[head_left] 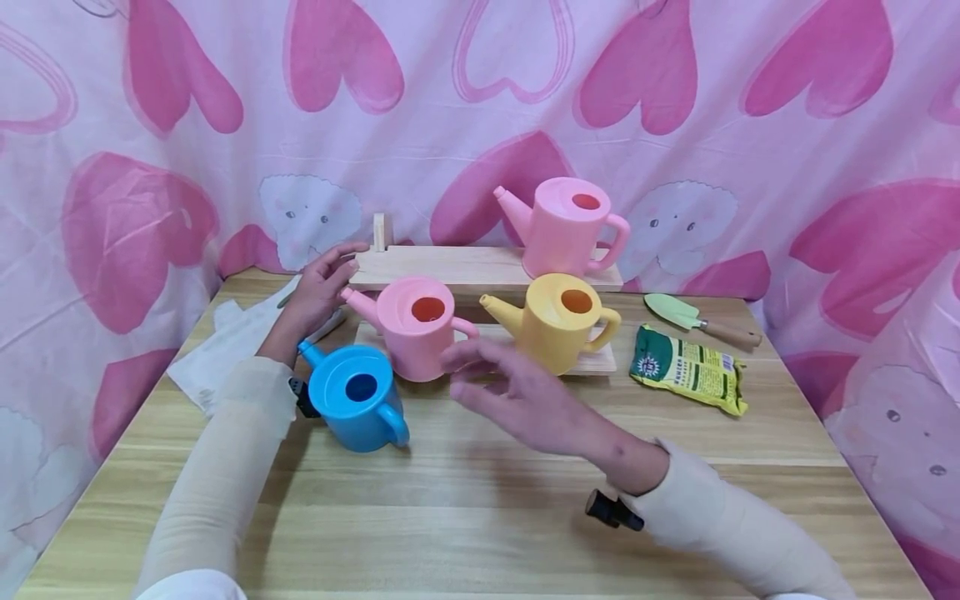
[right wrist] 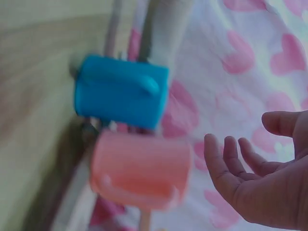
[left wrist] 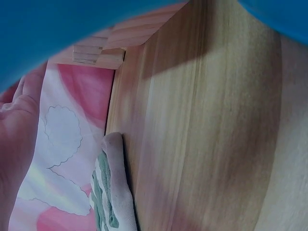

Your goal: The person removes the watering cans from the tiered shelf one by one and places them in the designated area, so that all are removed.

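Four small toy watering cans are in the head view. A blue watering can (head_left: 352, 417) stands on the table beside my left forearm. On the lower step of a wooden stand (head_left: 450, 265) are a pink watering can (head_left: 411, 346) and a yellow watering can (head_left: 551, 333); another pink watering can (head_left: 562, 233) is on the upper step. My left hand (head_left: 318, 287) reaches to the stand's left end, fingertips at its edge; whether they touch cannot be told. Close to the lower pink can's handle, my right hand (head_left: 528, 400) hovers with fingers loosely spread, holding nothing in the right wrist view.
A green trowel (head_left: 675, 312) with a wooden handle lies at the right, behind a yellow-green packet (head_left: 688, 371). White gloves (head_left: 217, 358) lie on the left beneath my arm. A pink heart-patterned curtain (head_left: 420, 158) hangs behind the table (head_left: 465, 517).
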{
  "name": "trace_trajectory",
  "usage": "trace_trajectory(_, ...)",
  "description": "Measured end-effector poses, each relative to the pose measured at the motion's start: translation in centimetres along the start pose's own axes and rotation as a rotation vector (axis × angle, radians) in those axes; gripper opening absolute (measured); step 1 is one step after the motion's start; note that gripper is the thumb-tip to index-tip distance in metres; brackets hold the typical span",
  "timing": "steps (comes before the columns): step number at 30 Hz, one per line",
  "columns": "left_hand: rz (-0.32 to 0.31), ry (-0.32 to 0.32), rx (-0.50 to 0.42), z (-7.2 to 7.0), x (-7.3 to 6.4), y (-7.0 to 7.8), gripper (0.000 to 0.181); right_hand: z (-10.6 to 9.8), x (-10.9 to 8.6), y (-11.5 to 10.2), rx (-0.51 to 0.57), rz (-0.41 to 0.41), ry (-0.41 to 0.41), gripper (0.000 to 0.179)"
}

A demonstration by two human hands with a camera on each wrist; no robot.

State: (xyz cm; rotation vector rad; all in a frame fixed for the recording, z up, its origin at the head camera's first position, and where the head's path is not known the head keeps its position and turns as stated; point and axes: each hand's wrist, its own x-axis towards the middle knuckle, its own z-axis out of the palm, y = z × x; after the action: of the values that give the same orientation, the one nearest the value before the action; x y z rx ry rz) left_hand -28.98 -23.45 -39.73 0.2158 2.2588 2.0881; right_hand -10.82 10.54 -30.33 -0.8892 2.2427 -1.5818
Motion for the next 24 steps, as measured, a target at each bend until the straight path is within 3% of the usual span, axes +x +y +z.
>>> trace_trajectory(12, -0.004, 0.001, 0.039, 0.0, -0.2, 0.4, 0.053, -7.7, -0.6, -1.1, -0.066, -0.092, 0.302, 0.02)
trace_trajectory(20, -0.008, 0.001, 0.031, 0.0, -0.2, 0.3, 0.054, -13.5, -0.1, 0.0, -0.163, -0.017, 0.616, 0.03)
trace_trajectory(24, -0.025, -0.003, 0.084, 0.0, -0.2, 0.5, 0.055, -15.9, 0.4, 1.3, -0.212, 0.065, 0.694, 0.036)
